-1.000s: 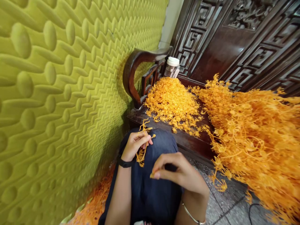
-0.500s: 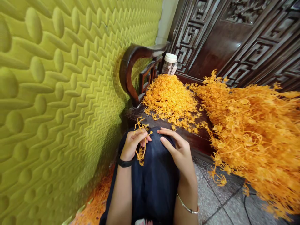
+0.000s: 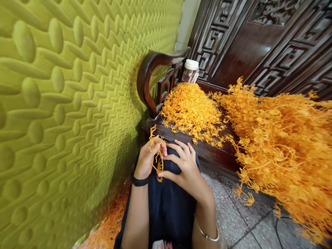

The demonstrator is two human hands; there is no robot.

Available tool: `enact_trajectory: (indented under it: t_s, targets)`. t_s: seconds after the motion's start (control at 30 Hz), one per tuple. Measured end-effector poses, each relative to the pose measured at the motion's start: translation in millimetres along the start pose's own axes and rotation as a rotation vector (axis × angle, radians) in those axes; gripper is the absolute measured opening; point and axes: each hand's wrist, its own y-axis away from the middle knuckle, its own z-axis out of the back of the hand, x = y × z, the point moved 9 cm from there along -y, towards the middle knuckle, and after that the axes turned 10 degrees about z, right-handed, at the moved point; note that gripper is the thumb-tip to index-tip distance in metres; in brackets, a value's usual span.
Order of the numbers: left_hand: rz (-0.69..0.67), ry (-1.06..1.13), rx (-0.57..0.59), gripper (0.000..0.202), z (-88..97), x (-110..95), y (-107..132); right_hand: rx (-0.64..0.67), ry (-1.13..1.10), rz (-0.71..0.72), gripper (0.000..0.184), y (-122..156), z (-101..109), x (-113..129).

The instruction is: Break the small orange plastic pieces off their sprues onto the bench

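My left hand point(image 3: 149, 157) is closed on a thin orange artificial-flower sprig point(image 3: 152, 133), its bare stem ends sticking up past the thumb. The lower part of the sprig hangs below the fingers over my dark-clad lap point(image 3: 166, 207). My right hand point(image 3: 185, 162) is beside it with fingers outstretched and spread. Its thumb tip reaches the sprig's lower end, and the index fingertip is near the left hand's fingers; whether they touch is hard to tell. Ahead, a heap of small orange plastic blossoms point(image 3: 193, 110) lies on a dark wooden bench point(image 3: 176, 135).
A large bundle of orange artificial flowers point(image 3: 290, 145) spreads over the bench and hangs off its right front. A white-lidded jar point(image 3: 191, 69) stands behind the heap near the curved armrest point(image 3: 145, 76). The yellow textured wall point(image 3: 64, 121) is close on the left. Orange pieces point(image 3: 109, 221) cover the floor there.
My right hand has moved left and down to the sprig, its fingers spreading. The sprig has shifted in my left hand. The view has turned slightly left.
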Motion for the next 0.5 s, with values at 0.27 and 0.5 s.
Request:
enact_trajectory:
  t_s: [0.27, 0.5]
  targets:
    - [-0.101, -0.229, -0.049, 0.022, -2.3, -16, 10, -0.120, -0.005, 0.012, 0.007, -1, 4, -5]
    - [-0.153, -0.271, -0.053, 0.041, 19.1, -25, 10, -0.230, -0.153, -0.036, 0.004, 0, 17, -8]
